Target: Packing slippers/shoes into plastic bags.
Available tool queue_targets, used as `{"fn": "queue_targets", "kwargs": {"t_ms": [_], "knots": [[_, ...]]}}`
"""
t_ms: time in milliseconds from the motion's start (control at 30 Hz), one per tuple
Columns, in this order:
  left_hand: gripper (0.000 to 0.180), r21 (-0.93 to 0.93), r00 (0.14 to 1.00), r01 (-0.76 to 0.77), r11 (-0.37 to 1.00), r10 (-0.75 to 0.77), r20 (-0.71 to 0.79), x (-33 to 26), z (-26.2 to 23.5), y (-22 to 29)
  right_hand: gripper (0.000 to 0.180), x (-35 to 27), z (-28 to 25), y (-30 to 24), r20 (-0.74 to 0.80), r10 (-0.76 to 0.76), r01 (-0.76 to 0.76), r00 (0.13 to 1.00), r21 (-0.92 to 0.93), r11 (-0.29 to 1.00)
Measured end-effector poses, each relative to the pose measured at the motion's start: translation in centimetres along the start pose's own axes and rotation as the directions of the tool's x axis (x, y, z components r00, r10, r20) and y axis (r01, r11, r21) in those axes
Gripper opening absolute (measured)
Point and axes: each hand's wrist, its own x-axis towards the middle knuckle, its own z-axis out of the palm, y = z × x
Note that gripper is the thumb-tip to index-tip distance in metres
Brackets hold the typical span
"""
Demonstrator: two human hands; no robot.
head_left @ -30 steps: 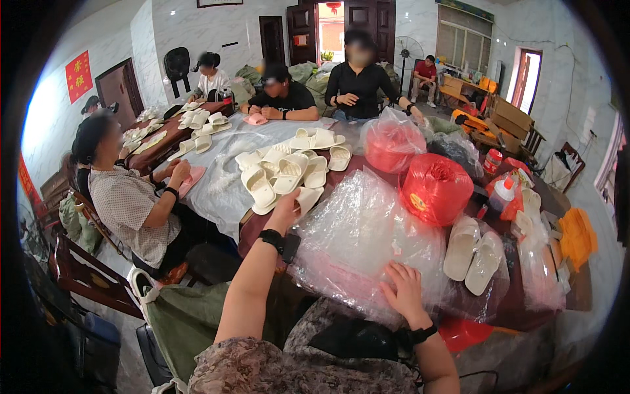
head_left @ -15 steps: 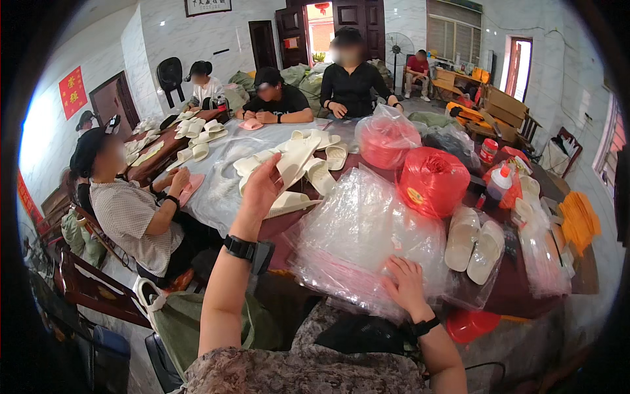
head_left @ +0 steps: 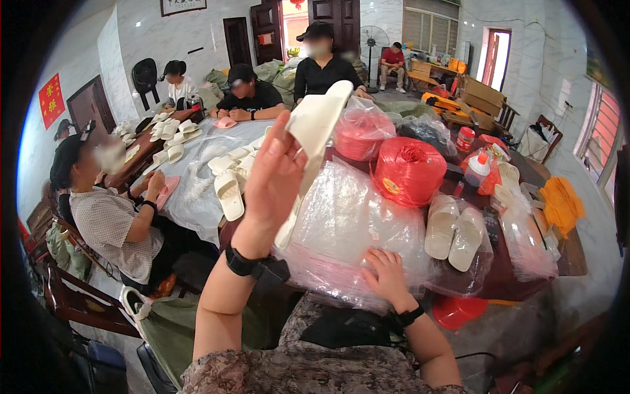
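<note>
My left hand (head_left: 272,174) is raised over the table, its fingers closed on a cream slipper (head_left: 321,121) that stands nearly upright. More cream sole shows below it; whether that is a second slipper I cannot tell. My right hand (head_left: 387,276) lies with fingers spread on a stack of clear plastic bags (head_left: 348,230) at the table's near edge. Right of the stack, a pair of cream slippers (head_left: 464,240) rests on clear plastic. Several loose cream slippers (head_left: 228,190) lie beyond my left wrist, partly hidden by my hand.
Two rolls of red plastic twine (head_left: 410,171) stand behind the bags. A bottle with a red cap (head_left: 478,169) and orange cloth (head_left: 562,205) are at the right. A person at the left holds a pink slipper (head_left: 169,187); others sit or stand along the far side.
My left hand has lifted the cream slipper up and nearer, tipping it more upright. My right hand remains on the bags. The whole view has shifted slightly.
</note>
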Motion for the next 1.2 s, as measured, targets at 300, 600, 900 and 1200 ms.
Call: {"fn": "queue_targets", "kwargs": {"t_ms": [300, 600, 900, 1200], "knots": [[0.074, -0.243, 0.973, 0.025, 0.97, -0.079, -0.216, -3.5, 7.2, -11.4, 0.04, 0.0, 0.4, 0.3, -0.029, -0.02, 0.02, 0.999, 0.01, 1.0], [0.072, 0.115, 0.688, 0.725, 0.679, -0.721, -0.083, -9.5, 5.3, -18.6, 0.048, -1.0, 0.6, 2.4, 0.045, 0.011, -0.019, 0.999, 0.169, 0.985], [0.035, 0.986, 0.991, 0.009, -0.169, 0.135, 0.014, -12.7, -8.0, -16.0, 0.044, -1.1, 0.1, 5.7, 0.452, 0.165, -0.477, 0.877, 0.858, 0.188], [0.066, 0.858, 0.77, 0.514, -0.002, -0.439, -0.463, -14.1, -7.7, -13.0, 0.034, -1.0, -0.7, 3.5, 0.411, 0.349, -0.498, 0.842, 0.841, 0.212]]}}
